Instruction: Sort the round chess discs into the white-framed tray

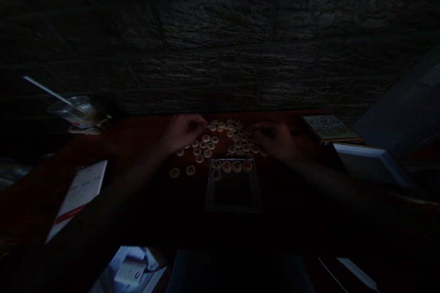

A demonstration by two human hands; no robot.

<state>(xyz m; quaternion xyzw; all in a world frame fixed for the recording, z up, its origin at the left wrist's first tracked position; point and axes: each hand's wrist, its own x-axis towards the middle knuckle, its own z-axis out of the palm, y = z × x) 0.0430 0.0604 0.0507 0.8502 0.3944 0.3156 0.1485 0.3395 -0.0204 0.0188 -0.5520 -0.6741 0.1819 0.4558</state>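
Note:
Many round wooden xiangqi pieces [221, 125] lie in a loose spread on the dark table, some with red characters and some with black. My left hand [185, 130] is at the left of the far cluster, thumb and finger curled together; what they pinch, if anything, is too dark to tell. At the right side of the cluster, my right hand [275, 137] has its fingertips closed at a pale xiangqi piece [249, 132]. Nearer to me lies a shallow box [233, 197]. One row of pieces and a single black-marked piece [216, 175] sit inside it.
At left stand a clear cup [77, 114] with a straw and a white printed card [80, 187]. A flat illustrated box [330, 127] and an open white-edged tray [364, 160] are at right. Behind the table [137, 132] rises a stone wall [220, 32].

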